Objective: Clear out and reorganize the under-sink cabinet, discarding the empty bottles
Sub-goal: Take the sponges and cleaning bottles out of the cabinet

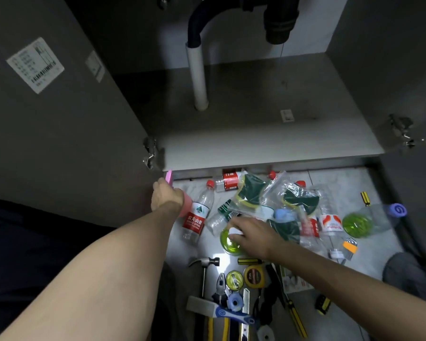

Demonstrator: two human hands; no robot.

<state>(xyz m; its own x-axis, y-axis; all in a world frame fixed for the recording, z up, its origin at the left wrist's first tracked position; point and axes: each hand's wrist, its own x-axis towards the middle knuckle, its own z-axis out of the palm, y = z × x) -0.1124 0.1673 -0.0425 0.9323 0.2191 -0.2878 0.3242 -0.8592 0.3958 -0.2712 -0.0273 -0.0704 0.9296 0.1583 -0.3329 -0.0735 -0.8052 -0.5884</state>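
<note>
The under-sink cabinet (268, 134) stands open, its grey floor bare apart from the white drain pipe (199, 77), and its contents lie spread on the pale tiled floor (349, 183) in front. The left hand (166, 196) has its fingers curled round a pink object (182, 203) at the cabinet's left corner; what the object is cannot be told. The right hand (250, 233) rests on a clear bottle with a little green liquid (229, 242), its fingers bent over the cap.

Clearing out looks done; sorting and discarding seem barely begun. Beside the left hand lies a red-labelled water bottle (197, 215) that looks empty. Zip bags (276, 193) hold green-and-yellow sponges. A second bottle (369, 219) also holds green liquid. Nearer the person lie a hammer (204, 264), pliers (221, 284) and a tape measure (255, 276).
</note>
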